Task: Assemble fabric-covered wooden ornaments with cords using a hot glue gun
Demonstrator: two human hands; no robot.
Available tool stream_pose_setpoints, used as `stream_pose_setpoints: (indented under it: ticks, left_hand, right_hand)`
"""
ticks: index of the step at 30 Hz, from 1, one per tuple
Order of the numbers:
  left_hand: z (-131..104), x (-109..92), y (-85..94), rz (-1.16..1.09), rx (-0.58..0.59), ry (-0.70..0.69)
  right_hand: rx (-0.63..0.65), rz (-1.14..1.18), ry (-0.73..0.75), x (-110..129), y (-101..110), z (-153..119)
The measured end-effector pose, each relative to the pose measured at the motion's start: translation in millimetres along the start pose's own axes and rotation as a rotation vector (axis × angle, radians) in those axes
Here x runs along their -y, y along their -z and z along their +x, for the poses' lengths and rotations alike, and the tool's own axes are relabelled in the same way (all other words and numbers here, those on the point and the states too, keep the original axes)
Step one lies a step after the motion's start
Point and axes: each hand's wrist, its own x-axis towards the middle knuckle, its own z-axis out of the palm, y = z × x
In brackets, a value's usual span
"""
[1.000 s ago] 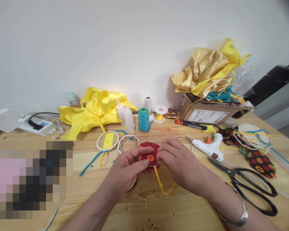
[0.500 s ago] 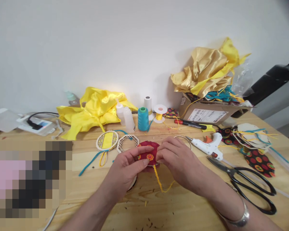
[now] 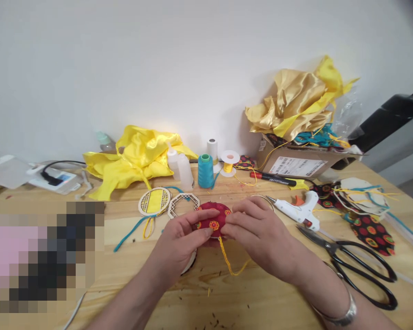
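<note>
Red patterned disc (image 3: 214,225) on near side of teal spool (image 3: 205,171); left hand (image 3: 179,238) has grip clamped on disc; right hand (image 3: 258,233) touches it, cannot tell if grip closes; yellow cord (image 3: 223,250) hangs nearer; glue gun (image 3: 298,209) right of spool

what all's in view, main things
flowered disc: 1, red, front centre
cord: 1, yellow, below disc
lattice frames: 2, pale, centre left
crumpled cloth: 1, yellow, back left
squeeze bottles: 2, whitish, back centre
thread cone: 1, teal, back centre
flanged spool: 1, white, beside cone
box: 1, brown, back right
marker: 1, black and red, by box
glue gun: 1, white, right
scissors: 1, black, front right
left hand: 1, holding disc
right hand: 1, at disc's edge
</note>
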Motion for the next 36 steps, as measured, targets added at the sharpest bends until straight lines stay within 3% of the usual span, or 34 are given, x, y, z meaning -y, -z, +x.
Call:
stream_pose_setpoints:
  ticks: [7,16,36]
  left_hand:
    - [1,1,-0.8,-0.002,-0.026,0.024]
    - [0,1,-1.4,0.005,-0.024,0.006]
    - [1,8,1.9,0.024,0.015,-0.035]
  right_hand:
    - [0.038,-0.121,0.094,5,3,1]
    - [0.129,-0.141,-0.028,9,-7,1]
    - [0.030,-0.082,-0.121,5,-16,0]
